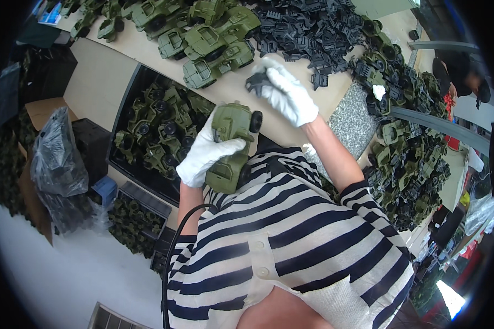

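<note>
Striped cloth of the wearer's shirt (307, 214) fills the near part of the scene, with a black cable (173, 263) running down its left side. Just beyond it, the gloved left hand (197, 159) is closed around a green toy vehicle (231, 118), its thumb laid across the middle of the body; a black wheel faces right at the vehicle's far end. Farther off and to the right, the gloved right hand (291, 96) has its fingers curled, pinching a small dark part (256, 83) at its left side, apart from the vehicle. How its fingertips meet the part is hard to tell.

Beyond both hands, on the pale table (233, 92), green toy vehicles (206, 43) stand clustered to the left and a heap of dark parts (307, 33) spreads to the right. A black tray (127, 103) of green vehicles lies left of the left hand, and another pile of green vehicles (409, 164) sits at the right.
</note>
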Tool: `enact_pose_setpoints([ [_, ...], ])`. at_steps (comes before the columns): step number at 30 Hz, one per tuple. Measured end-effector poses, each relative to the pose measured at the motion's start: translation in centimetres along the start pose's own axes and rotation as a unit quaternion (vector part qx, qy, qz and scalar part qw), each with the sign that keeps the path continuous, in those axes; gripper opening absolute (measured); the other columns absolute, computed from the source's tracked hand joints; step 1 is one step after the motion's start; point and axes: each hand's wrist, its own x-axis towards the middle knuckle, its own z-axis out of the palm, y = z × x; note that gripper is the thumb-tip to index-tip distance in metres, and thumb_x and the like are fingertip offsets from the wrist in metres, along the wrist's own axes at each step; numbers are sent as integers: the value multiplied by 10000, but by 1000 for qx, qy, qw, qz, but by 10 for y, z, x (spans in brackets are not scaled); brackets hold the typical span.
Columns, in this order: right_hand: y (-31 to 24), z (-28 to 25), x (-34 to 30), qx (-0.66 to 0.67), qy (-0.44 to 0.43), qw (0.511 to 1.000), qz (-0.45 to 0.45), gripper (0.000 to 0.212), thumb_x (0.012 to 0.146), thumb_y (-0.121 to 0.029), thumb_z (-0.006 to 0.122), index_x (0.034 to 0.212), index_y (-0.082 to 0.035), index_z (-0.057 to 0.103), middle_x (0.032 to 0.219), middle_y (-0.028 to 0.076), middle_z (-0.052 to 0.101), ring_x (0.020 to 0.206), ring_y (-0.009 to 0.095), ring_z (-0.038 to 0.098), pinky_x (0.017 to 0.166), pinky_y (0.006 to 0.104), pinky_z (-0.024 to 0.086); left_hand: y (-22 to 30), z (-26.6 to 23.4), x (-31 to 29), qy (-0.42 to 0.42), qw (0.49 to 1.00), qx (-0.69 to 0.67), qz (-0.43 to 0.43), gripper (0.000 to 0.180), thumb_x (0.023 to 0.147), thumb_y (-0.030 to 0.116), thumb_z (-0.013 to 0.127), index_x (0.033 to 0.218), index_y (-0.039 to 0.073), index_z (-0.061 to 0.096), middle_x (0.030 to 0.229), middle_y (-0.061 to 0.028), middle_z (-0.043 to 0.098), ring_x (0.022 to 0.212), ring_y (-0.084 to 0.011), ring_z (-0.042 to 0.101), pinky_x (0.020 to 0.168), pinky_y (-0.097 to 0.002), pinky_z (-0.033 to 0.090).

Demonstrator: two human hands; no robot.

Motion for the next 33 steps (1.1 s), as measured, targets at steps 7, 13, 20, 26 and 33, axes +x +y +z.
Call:
enact_pose_setpoints([
  [7,-7,10,-25,-291,-53,950,105,583,934,-269,663,1402,5,450,1337,130,551,1219,175,517,1059,313,390,7,8,1,-74,997,-12,-10,825,753,-49,780,1468,29,375,1273,-51,587,1103,-128,584,967,-297,477],
  [13,0,0,-31,-191,-54,970,142,572,978,-317,597,1395,47,450,1378,157,526,1272,211,501,1098,358,383,20,23,-4,-33,998,-4,-51,759,769,-11,778,1440,20,425,1236,-41,608,1069,-111,586,957,-276,476],
  [20,12,-4,-30,-19,-36,989,141,472,1018,-235,530,1376,63,455,1361,151,537,1262,215,524,1094,347,420,20,19,-2,-39,998,-12,-47,711,781,8,777,1417,22,459,1204,-35,626,1045,-105,597,938,-270,490],
  [26,14,-6,-32,-17,-48,990,128,472,1014,-219,534,1385,57,439,1384,155,518,1269,218,523,1098,353,422,26,23,-3,-8,997,-21,-77,705,787,7,774,1417,27,458,1202,-33,629,1041,-104,604,928,-264,495],
  [33,13,-10,-31,-80,-64,989,109,558,969,-249,612,1404,49,431,1397,165,514,1279,233,517,1094,361,423,25,23,-4,-11,997,-32,-67,676,805,0,753,1415,29,461,1184,-32,640,1033,-102,612,921,-262,500],
])
